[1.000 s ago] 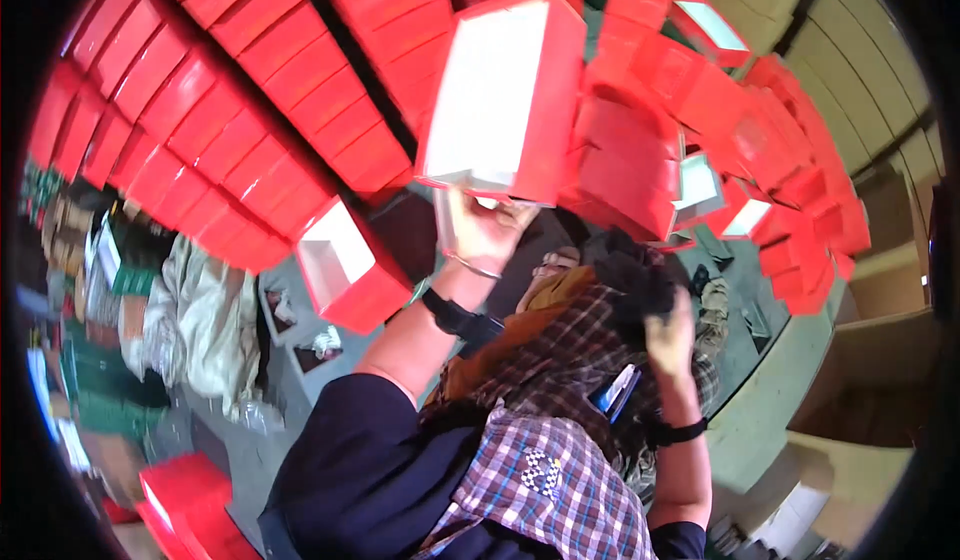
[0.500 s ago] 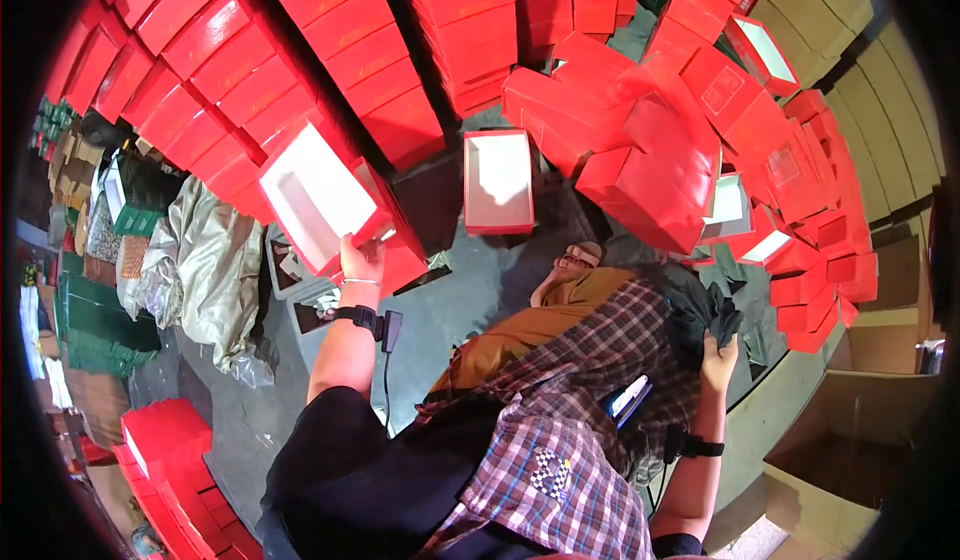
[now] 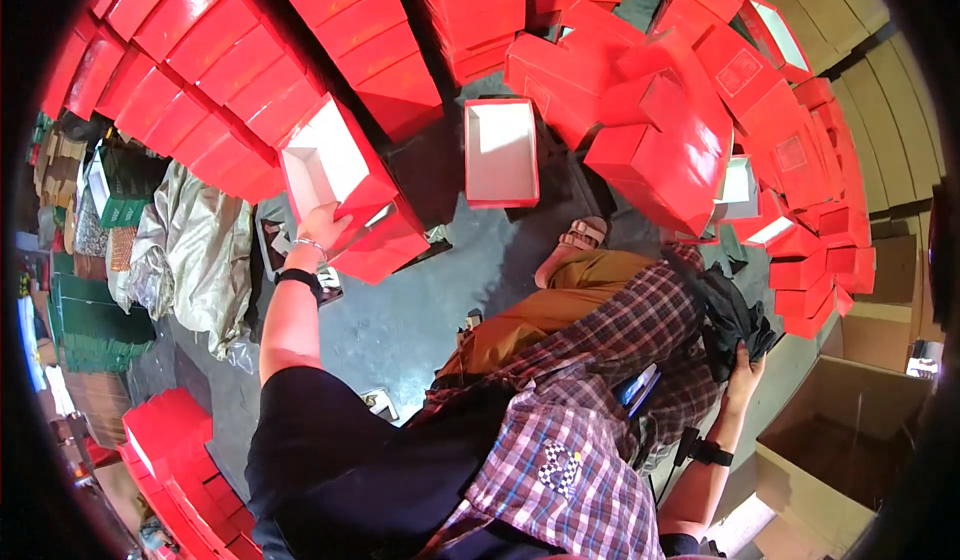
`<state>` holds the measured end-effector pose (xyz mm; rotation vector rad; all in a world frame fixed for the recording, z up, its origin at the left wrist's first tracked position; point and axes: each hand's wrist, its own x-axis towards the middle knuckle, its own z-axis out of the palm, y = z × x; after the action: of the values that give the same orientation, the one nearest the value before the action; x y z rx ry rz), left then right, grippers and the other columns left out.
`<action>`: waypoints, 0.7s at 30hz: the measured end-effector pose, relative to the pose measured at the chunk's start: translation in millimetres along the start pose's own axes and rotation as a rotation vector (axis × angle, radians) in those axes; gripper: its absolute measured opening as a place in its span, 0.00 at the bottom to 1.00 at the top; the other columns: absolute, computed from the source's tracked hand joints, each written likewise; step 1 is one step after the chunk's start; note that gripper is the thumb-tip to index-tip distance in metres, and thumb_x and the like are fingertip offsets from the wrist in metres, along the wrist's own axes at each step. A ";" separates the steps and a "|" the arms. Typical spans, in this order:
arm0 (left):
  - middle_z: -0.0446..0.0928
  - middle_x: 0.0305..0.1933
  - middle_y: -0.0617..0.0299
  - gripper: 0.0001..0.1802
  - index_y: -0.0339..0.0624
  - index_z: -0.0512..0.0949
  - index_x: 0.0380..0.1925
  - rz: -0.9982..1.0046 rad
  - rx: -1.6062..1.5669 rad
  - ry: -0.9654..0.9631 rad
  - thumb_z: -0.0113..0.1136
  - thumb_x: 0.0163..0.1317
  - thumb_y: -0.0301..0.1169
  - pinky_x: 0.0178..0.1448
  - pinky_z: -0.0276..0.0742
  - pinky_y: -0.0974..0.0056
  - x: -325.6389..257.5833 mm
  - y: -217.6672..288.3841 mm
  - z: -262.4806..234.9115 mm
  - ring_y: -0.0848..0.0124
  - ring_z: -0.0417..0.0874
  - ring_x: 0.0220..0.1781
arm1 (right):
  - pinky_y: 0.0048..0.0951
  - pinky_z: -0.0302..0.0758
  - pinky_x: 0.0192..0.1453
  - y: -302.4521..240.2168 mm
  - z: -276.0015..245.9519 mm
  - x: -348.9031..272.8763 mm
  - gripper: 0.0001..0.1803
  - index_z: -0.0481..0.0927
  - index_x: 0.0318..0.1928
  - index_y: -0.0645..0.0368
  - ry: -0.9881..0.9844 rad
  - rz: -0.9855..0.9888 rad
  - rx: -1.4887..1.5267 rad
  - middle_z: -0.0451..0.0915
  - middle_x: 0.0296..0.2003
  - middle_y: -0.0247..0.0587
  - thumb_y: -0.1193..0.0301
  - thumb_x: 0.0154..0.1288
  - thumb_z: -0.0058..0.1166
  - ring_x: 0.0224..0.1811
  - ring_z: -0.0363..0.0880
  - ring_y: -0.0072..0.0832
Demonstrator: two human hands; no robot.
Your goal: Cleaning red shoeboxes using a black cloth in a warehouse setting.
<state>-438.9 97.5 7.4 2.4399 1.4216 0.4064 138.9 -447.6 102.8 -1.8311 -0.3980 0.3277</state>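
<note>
My left hand (image 3: 322, 230) grips the near end of a lidless red cardboard box (image 3: 372, 173) with a white inside. The box sits tilted, its open side facing me, over another red box (image 3: 385, 250). Low on the right, my right hand (image 3: 742, 378) is closed on a crumpled black cloth (image 3: 738, 315), which lies against the plaid shirt over my lap. In front of me an open red box with a white inside (image 3: 500, 153) stands on the floor, apart from both hands. How my right fingers wrap the cloth is partly hidden.
Tall stacks of red boxes (image 3: 365, 35) line the far side. A loose heap of red boxes (image 3: 665, 150) fills the right, near an open brown carton (image 3: 840, 430). A pale sack (image 3: 205, 250) and green stacks (image 3: 95, 320) lie left. My sandalled foot (image 3: 575, 240) is on the floor.
My left hand has tipped and turned the open box more onto its side, moving slightly left itself. My right hand keeps the black cloth, now a little farther right. The view has shifted somewhat.
</note>
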 end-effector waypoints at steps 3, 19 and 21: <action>0.82 0.42 0.45 0.18 0.46 0.78 0.50 -0.123 0.214 -0.338 0.60 0.62 0.40 0.51 0.77 0.47 -1.5 8.4 -26.4 0.46 0.82 0.47 | 0.29 0.65 0.66 -1.6 -5.2 0.5 0.23 0.72 0.64 0.64 0.005 0.020 -0.072 0.77 0.58 0.39 0.73 0.71 0.53 0.59 0.73 0.27; 0.81 0.36 0.48 0.09 0.45 0.78 0.38 0.072 0.232 -0.371 0.58 0.63 0.36 0.46 0.78 0.47 -4.4 19.8 8.0 0.48 0.83 0.42 | 0.28 0.68 0.62 -17.3 8.1 -2.8 0.21 0.74 0.61 0.65 0.047 0.069 -0.017 0.79 0.54 0.37 0.75 0.69 0.55 0.54 0.76 0.26; 0.81 0.36 0.45 0.12 0.44 0.78 0.43 0.040 0.113 -0.400 0.58 0.64 0.37 0.48 0.77 0.46 -10.8 20.8 13.2 0.46 0.82 0.44 | 0.28 0.68 0.62 -18.0 6.8 -5.8 0.21 0.74 0.61 0.65 0.049 0.064 -0.011 0.79 0.54 0.37 0.75 0.69 0.55 0.53 0.76 0.26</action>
<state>-422.5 76.9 2.1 2.4575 1.2513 -0.1548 129.0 -439.5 118.2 -1.8619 -0.3079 0.3240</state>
